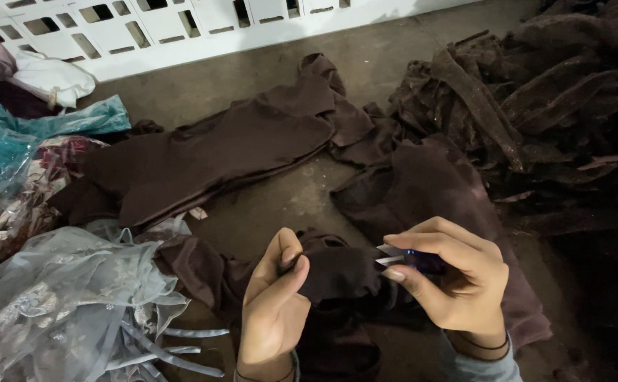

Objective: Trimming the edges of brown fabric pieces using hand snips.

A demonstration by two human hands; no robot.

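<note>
My left hand (275, 304) pinches the edge of a dark brown cloth piece (334, 272) between thumb and fingers, low in the middle of the head view. Just to its right, my right hand (454, 272) grips a small blue-handled thread snipper (402, 258). The snipper's metal blades point left and touch the cloth's edge. The rest of this cloth hangs down between my wrists.
More dark brown cloth pieces (224, 152) lie spread on the grey floor (281, 205). A heap of dark strips (535, 99) fills the right. Clear plastic bags of pale fabric (61, 297) and teal fabric (12, 134) sit left. A white perforated panel (146, 28) runs along the back.
</note>
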